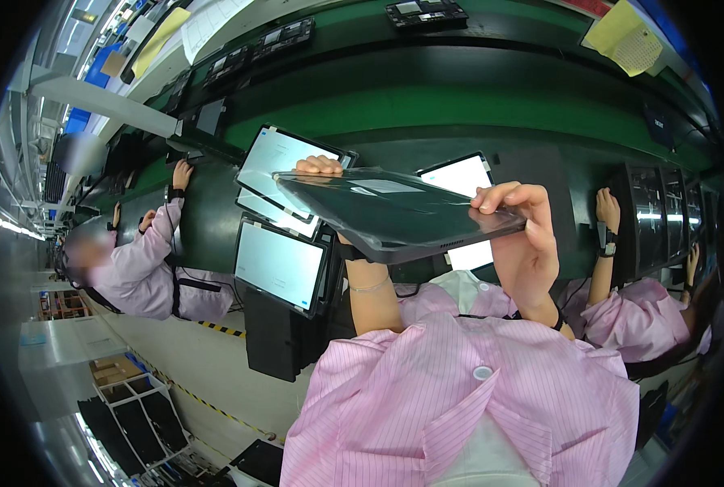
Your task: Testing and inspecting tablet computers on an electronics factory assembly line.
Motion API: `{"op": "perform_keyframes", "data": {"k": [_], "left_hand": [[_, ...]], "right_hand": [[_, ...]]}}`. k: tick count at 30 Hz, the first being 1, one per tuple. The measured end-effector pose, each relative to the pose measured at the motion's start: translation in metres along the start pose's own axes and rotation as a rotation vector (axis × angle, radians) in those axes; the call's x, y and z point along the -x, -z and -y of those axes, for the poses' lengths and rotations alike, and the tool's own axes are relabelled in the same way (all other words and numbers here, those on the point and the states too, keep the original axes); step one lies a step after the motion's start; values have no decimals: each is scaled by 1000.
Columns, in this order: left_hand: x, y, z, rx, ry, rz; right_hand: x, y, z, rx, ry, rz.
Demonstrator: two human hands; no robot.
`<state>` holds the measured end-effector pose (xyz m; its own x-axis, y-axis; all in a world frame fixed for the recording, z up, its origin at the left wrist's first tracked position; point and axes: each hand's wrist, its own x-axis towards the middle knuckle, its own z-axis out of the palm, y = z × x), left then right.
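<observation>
A dark tablet [410,217] is held up, tilted, in front of my chest, its glossy back covered by what looks like clear film. My left hand [320,165] grips its left end, the fingertips curled over the far edge and the rest hidden behind it. At the other end my right hand [528,227] pinches the right corner, thumb and fingers on opposite faces. Beyond my left forearm stand tablets with lit white screens, an upper one [277,166] and a lower one [279,264]. Another lit screen [459,173] shows partly behind the held tablet.
A green and black bench [427,105] runs across the far side, with opened dark devices [427,14] on its upper ledge. Black racks [658,219] stand at right. Co-workers in pink sit at left [139,272] and right [638,316]. A grey arm [102,101] juts in upper left.
</observation>
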<state>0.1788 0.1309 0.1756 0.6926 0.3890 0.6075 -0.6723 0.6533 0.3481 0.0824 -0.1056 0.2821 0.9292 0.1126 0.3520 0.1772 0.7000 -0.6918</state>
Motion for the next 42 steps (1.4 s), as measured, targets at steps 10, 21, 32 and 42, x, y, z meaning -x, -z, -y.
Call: {"op": "perform_keyframes", "data": {"k": [10,21,32,42], "left_hand": [[-14,-5,11,-64,-108,-474],[-63,-94,0,-317,-104,-792],[-70,-120,-7,-380,-171,-794],[-66,-137,-17,-509,-244,-736]], "right_hand": [[5,0,-6,93,109,-68],[1,13,-21,-302,293,-115],[2,3,-15,-384,228,-254],[4,13,-17,-451,140,-353]]}}
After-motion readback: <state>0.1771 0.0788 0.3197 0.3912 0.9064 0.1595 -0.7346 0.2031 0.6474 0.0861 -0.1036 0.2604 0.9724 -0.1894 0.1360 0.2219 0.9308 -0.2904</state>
